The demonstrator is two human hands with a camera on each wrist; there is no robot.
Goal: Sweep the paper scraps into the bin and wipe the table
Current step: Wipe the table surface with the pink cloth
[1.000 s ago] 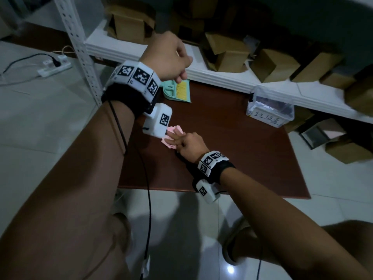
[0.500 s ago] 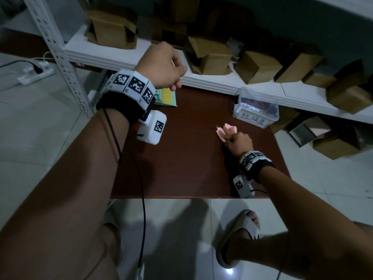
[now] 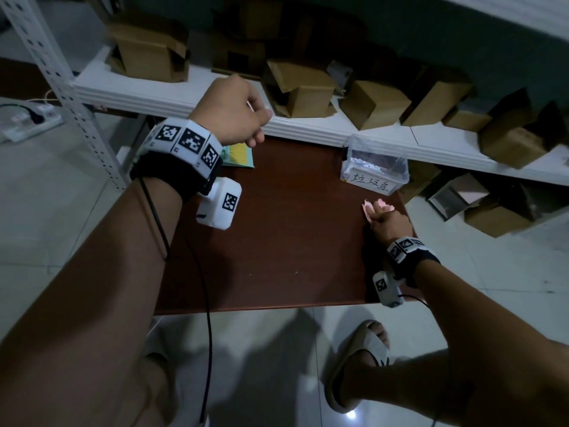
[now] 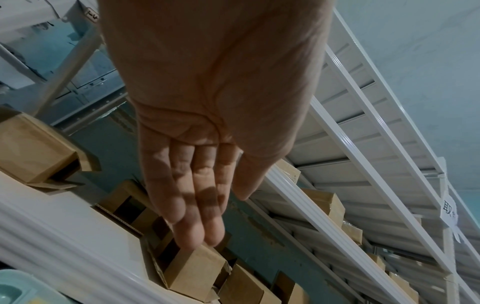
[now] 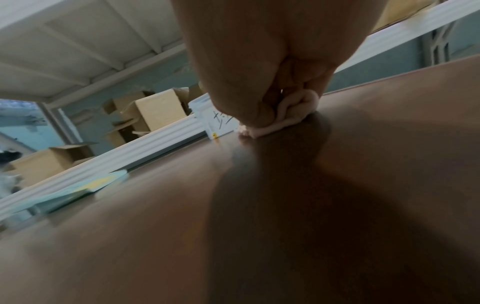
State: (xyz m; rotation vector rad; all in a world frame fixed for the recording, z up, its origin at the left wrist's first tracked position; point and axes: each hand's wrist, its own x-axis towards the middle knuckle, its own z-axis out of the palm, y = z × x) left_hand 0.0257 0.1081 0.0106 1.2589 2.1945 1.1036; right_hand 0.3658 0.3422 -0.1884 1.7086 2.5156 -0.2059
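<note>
Bin (image 3: 374,175) beside cloth (image 3: 374,208); dustpan (image 3: 238,155) far left.

bin (image 3: 375,169) sits back right on the worktop (image 3: 277,241), dustpan (image 3: 238,155) back left, cloth (image 3: 374,208) just in front of the bin.

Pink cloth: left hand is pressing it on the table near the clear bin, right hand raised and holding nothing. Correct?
Hands are swapped. The right hand grips the pink cloth and presses it on the table near the clear bin; the left hand is raised and holds nothing. The head view shows it; the right wrist view confirms the grip.
</note>
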